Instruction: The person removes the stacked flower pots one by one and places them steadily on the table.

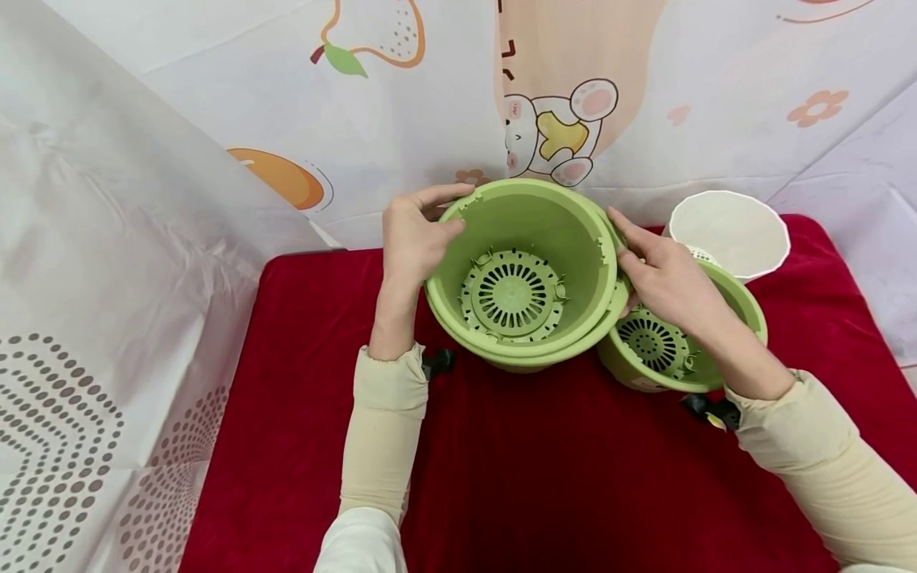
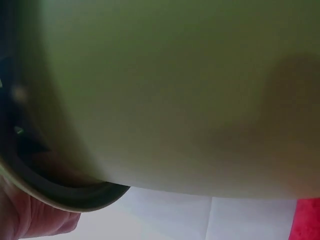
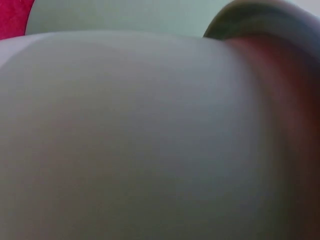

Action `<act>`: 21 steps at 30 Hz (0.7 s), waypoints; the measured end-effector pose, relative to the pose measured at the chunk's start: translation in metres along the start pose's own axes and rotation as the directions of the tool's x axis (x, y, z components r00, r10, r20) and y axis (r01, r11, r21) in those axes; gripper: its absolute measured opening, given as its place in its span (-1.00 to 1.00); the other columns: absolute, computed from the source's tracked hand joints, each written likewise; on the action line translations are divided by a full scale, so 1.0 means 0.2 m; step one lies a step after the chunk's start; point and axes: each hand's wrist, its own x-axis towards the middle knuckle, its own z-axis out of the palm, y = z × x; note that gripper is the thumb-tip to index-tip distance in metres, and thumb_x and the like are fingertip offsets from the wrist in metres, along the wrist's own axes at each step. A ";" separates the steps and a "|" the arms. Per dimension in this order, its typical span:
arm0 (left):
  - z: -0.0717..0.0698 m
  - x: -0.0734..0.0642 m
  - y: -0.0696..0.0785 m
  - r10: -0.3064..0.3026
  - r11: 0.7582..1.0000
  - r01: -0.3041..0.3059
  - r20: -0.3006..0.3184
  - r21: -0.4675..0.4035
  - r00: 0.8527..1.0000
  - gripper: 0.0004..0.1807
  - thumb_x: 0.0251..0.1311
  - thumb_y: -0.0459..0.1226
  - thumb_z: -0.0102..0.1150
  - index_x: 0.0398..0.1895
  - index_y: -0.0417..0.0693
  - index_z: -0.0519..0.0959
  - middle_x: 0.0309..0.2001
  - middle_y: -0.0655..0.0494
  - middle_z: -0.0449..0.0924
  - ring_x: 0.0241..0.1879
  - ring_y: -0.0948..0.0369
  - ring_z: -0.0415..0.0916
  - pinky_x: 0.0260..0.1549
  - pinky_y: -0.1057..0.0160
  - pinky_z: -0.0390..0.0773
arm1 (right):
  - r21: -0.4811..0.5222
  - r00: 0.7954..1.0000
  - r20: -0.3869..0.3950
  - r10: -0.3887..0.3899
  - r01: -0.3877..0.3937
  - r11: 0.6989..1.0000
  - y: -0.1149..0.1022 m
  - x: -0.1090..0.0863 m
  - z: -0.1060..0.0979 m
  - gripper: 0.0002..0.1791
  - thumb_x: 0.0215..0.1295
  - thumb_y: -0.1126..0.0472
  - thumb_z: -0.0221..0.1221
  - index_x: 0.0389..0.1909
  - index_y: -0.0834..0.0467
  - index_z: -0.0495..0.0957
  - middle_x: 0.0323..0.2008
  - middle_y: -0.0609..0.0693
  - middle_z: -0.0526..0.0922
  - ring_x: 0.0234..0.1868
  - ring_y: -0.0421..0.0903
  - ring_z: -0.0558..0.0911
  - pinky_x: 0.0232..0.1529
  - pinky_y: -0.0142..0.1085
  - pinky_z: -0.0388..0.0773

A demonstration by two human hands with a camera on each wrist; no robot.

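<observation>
A green plastic pot (image 1: 516,211) with a slotted round base is held at its rim by both hands. A second rim edge shows below the first, as if two pots are nested. My left hand (image 1: 415,239) grips the left rim, thumb inside. On the right side, my right hand (image 1: 669,278) holds the rim with its thumb near the top. The pot's smooth outer wall fills the left wrist view (image 2: 165,100) and the right wrist view (image 3: 130,125). Whether its base touches the cloth is hidden.
Another green pot (image 1: 741,298) with a slotted base stands at the right, partly behind the right hand. Behind it is a white container (image 1: 731,231). A red cloth (image 1: 530,461) covers the table, and a printed white curtain (image 1: 430,119) hangs along the back.
</observation>
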 end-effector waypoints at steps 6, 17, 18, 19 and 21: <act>0.01 0.00 0.00 -0.018 0.998 0.016 -0.020 -0.066 1.000 -0.58 -0.02 -0.62 0.22 -0.10 -0.11 0.76 -0.08 0.08 0.74 -0.19 0.18 0.71 -0.31 0.25 0.69 | 0.008 1.000 0.003 0.005 -0.005 1.000 0.00 0.00 0.00 -0.40 0.56 0.08 -0.17 0.55 -0.24 -0.01 -0.52 0.12 0.66 -0.64 -0.01 0.67 -0.48 -0.32 0.61; 0.00 -0.01 0.03 -0.089 0.978 0.078 -0.049 -0.195 0.995 -0.55 0.00 -0.65 0.21 -0.05 -0.14 0.74 -0.02 0.05 0.71 -0.14 0.12 0.70 -0.28 0.21 0.70 | 0.032 1.000 0.004 -0.004 0.004 0.999 0.00 0.00 0.00 -0.41 0.56 0.10 -0.18 0.55 -0.25 0.00 -0.42 0.21 0.65 -0.63 0.02 0.67 -0.51 -0.26 0.63; 0.00 -0.01 0.03 -0.092 0.974 0.079 -0.053 -0.211 0.994 -0.55 0.01 -0.65 0.21 -0.05 -0.15 0.73 -0.02 0.04 0.71 -0.14 0.11 0.70 -0.27 0.21 0.70 | 0.032 1.000 0.002 -0.006 0.006 0.999 -0.01 0.00 0.00 -0.41 0.56 0.09 -0.18 0.55 -0.25 0.00 -0.40 0.22 0.65 -0.63 0.02 0.67 -0.51 -0.26 0.63; 0.00 -0.01 0.03 -0.092 0.971 0.077 -0.058 -0.225 0.994 -0.55 0.01 -0.65 0.20 -0.05 -0.16 0.73 -0.03 0.02 0.72 -0.13 0.11 0.70 -0.27 0.20 0.70 | 0.033 1.000 0.001 -0.008 0.008 0.999 -0.01 0.00 0.00 -0.41 0.57 0.08 -0.18 0.54 -0.26 0.01 -0.39 0.23 0.66 -0.63 0.02 0.67 -0.51 -0.26 0.63; -0.01 -0.01 0.03 -0.085 0.968 0.066 -0.067 -0.242 0.994 -0.56 0.01 -0.66 0.20 -0.05 -0.18 0.73 -0.04 -0.01 0.72 -0.12 0.10 0.70 -0.26 0.20 0.70 | 0.031 1.000 -0.002 -0.009 0.009 0.999 -0.01 0.00 0.00 -0.42 0.57 0.05 -0.17 0.54 -0.28 0.01 -0.38 0.23 0.66 -0.63 0.03 0.67 -0.50 -0.25 0.64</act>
